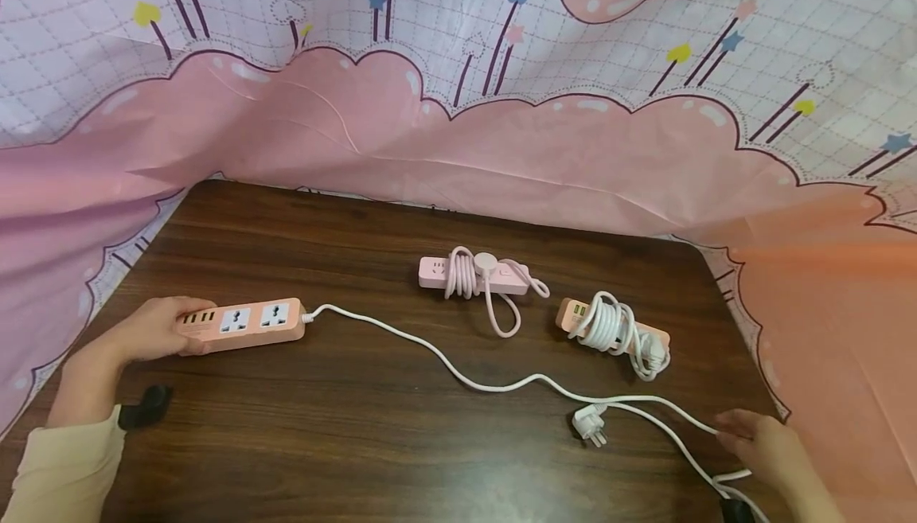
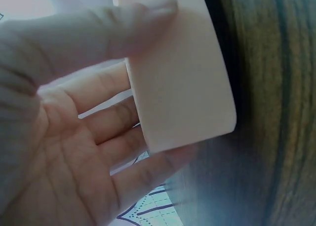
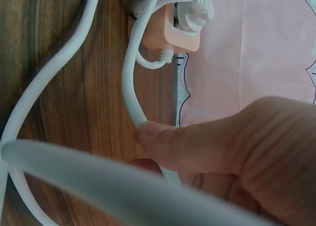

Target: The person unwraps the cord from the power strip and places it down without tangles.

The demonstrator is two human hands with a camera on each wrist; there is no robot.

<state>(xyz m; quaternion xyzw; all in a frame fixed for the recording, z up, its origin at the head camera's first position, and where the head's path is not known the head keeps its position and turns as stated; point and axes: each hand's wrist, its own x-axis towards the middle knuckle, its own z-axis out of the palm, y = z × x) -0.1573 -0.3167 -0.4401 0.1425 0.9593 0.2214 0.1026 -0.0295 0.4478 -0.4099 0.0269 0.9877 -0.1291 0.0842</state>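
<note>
Left hand (image 1: 146,328): thumb and fingers clamp left end of peach strip (image 1: 252,338), near left edge of table (image 1: 358,443)
Peach strip: left side of table, sockets up
White cord (image 1: 494,389): snakes from peach strip to right hand (image 1: 770,447)
Room to move: broad stretch of table between peach strip and plug (image 1: 590,423)
Pink strip (image 1: 512,278): cord-wound, near far edge
Wound peach strip (image 1: 571,314): near right edge
Right hand: thumb and finger pinch white cord, by right edge
Surface: dark grained wood
Curtain (image 1: 501,141): pink-and-white, behind far edge
</note>
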